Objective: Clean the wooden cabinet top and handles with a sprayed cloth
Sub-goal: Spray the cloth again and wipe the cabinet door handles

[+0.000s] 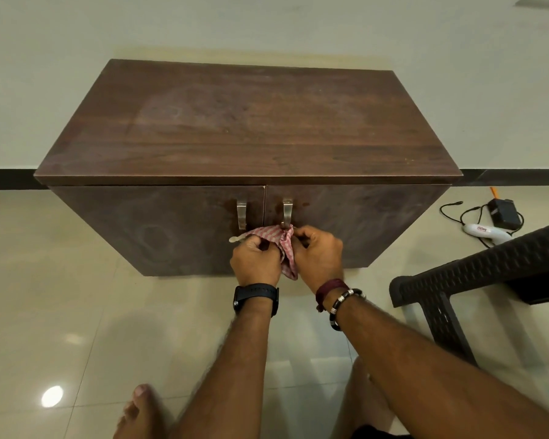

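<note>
A glossy tiled floor point(76, 312) fills the lower frame, carrying a wooden cabinet point(248, 172) at centre, a dark woven chair point(476, 280) at right, and at middle right a black adapter point(504, 212) beside a white glue gun point(485, 233)

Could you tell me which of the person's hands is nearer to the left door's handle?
The left hand: it grips the checked cloth just below the left door's handle. The right hand grips the cloth's other end, below the right door's handle.
</note>
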